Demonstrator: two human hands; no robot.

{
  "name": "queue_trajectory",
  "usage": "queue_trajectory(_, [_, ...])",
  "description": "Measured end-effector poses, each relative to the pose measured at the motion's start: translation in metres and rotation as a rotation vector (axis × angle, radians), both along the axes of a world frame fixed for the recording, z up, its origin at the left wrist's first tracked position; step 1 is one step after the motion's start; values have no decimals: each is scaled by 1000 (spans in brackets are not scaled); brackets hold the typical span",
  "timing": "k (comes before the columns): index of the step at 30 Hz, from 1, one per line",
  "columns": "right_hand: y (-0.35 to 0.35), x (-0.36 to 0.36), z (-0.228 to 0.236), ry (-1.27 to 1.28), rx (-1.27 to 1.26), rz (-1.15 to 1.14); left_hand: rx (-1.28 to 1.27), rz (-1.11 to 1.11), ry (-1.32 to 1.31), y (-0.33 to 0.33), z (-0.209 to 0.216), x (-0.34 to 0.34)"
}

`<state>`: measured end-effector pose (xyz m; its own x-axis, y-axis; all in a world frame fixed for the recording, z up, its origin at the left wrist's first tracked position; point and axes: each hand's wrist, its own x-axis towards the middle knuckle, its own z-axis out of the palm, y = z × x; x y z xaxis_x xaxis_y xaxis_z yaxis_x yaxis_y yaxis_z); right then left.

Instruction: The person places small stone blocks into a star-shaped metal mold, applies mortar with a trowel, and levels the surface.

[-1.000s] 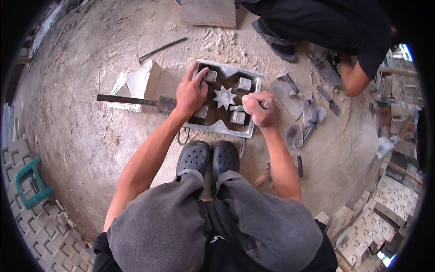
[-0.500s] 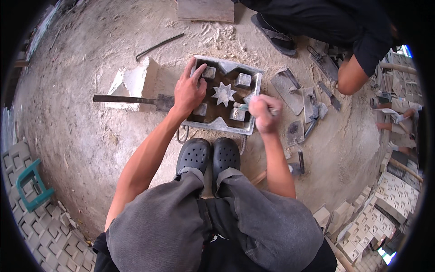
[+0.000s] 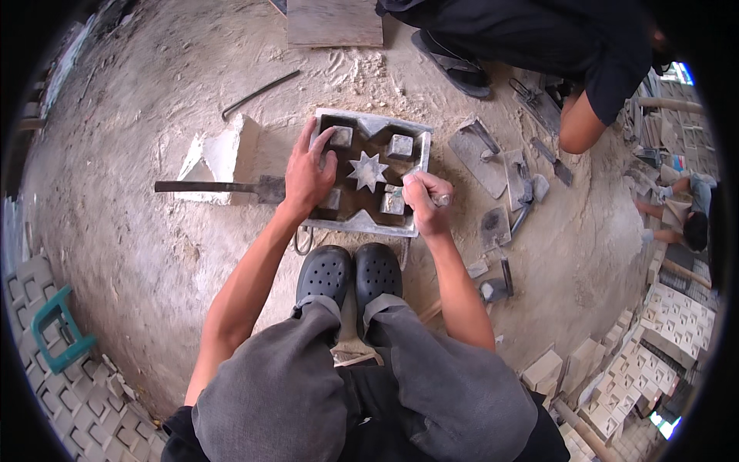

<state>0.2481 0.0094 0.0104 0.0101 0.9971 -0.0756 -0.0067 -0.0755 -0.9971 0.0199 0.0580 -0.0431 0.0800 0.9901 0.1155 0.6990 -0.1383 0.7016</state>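
A square grey metal mould (image 3: 362, 225) lies on the dusty ground in front of my shoes. An eight-pointed star (image 3: 367, 171) stands at its middle, with small square blocks (image 3: 400, 146) near the corners. My left hand (image 3: 309, 175) rests on the mould's left rim, fingers spread and reaching over the upper left block. Closed around a small brush (image 3: 392, 190), my right hand (image 3: 428, 202) is at the right rim. The brush's pale tip is at the lower right block; my fingers hide most of its handle.
Left of the mould, a long-handled flat tool (image 3: 204, 187) lies against a white block (image 3: 240, 158), below a hooked rod (image 3: 260, 94). Trowels (image 3: 479, 154) lie to the right. A co-worker (image 3: 531, 38) crouches at the upper right. Patterned blocks (image 3: 677, 327) and a teal stool (image 3: 63, 331) stand farther off.
The view has shifted slightly, so the mould appears lower and further left. My right hand, blurred before, has moved a little with the brush by the lower right block. My left hand stays put.
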Motion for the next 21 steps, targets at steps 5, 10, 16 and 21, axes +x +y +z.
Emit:
queue_trajectory(5, [6, 0, -3, 6, 49, 64, 9, -24, 0, -12, -2, -6])
queue_trajectory(10, [4, 0, -8, -14, -17, 42, -41, -115, 101, -18, 3, -12])
queue_trajectory(16, [10, -18, 17, 106, 1, -206, -270, -257, 303, -56, 17, -24])
queue_trajectory(21, [6, -21, 8, 99, 76, -280, -347, -337, 366, -67, 31, -34])
